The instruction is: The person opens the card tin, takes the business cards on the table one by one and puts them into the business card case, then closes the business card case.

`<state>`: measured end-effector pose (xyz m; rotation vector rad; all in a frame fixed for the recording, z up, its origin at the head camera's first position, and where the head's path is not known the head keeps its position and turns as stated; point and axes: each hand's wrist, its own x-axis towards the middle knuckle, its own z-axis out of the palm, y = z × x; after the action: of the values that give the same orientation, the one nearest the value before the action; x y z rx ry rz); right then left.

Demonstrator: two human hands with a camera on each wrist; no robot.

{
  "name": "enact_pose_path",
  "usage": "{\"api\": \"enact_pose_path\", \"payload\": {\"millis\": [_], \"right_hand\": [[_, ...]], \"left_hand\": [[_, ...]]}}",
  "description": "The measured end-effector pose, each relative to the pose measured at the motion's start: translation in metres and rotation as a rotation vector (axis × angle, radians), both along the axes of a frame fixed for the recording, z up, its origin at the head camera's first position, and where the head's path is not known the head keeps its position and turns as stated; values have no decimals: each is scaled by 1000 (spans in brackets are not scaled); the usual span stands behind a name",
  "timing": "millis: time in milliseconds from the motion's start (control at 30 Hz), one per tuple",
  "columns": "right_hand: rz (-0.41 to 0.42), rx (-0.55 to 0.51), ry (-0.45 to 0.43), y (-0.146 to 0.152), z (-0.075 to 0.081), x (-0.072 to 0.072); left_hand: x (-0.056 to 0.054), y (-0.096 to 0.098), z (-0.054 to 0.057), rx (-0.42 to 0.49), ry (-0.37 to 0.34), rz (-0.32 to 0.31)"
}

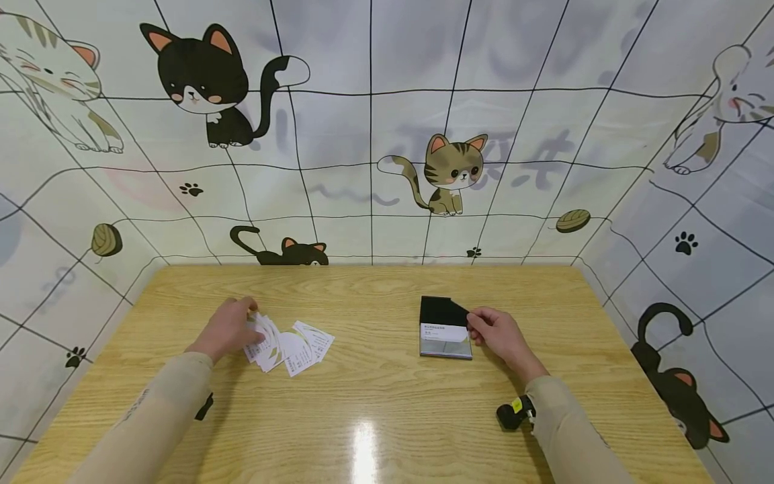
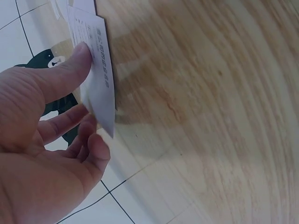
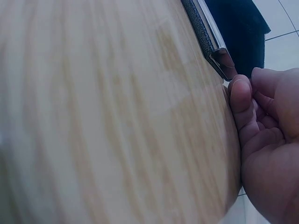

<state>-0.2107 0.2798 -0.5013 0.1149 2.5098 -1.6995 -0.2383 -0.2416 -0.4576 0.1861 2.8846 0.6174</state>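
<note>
My left hand (image 1: 232, 328) is at the left end of a fanned spread of white printed cards (image 1: 300, 349). In the left wrist view, the thumb lies on the face of a white card (image 2: 100, 70) and the fingers are behind its edge, pinching it. To the right lies a black business card case (image 1: 445, 346) with a shiny metal front and its dark flap (image 1: 440, 310) folded back. A white printed card (image 1: 443, 333) shows inside it. My right hand (image 1: 500, 336) pinches the flap by its right edge; the right wrist view shows thumb and fingertips together there.
The wooden table (image 1: 375, 390) ends at a cloth backdrop (image 1: 338, 134) printed with cats and grid lines, which also rises on both sides. A black wrist camera (image 1: 512, 415) sits by the right sleeve. Bare wood separates the cards from the case.
</note>
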Motion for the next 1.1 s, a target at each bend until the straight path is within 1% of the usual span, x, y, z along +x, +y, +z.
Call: {"api": "enact_pose_path", "payload": {"millis": [200, 300, 567, 700, 800, 900, 1000, 1100], "right_hand": [[2, 0, -4, -1, 1, 1], [-1, 3, -4, -1, 2, 2], [-6, 16, 0, -1, 3, 2], [-2, 25, 0, 0, 0, 1], [-5, 26, -5, -1, 0, 1], [-9, 23, -6, -1, 0, 1], [-4, 19, -3, -1, 0, 1], [-4, 15, -3, -1, 1, 2]], "left_hand": [[1, -3, 1, -14, 86, -28], [1, -4, 4, -27, 109, -41], [1, 0, 22, -29, 95, -85], [3, 0, 32, -17, 115, -127], [5, 1, 41, 11, 116, -163], [8, 3, 48, 43, 90, -188], [10, 7, 54, 70, 55, -197], [12, 14, 60, 93, 41, -214]]}}
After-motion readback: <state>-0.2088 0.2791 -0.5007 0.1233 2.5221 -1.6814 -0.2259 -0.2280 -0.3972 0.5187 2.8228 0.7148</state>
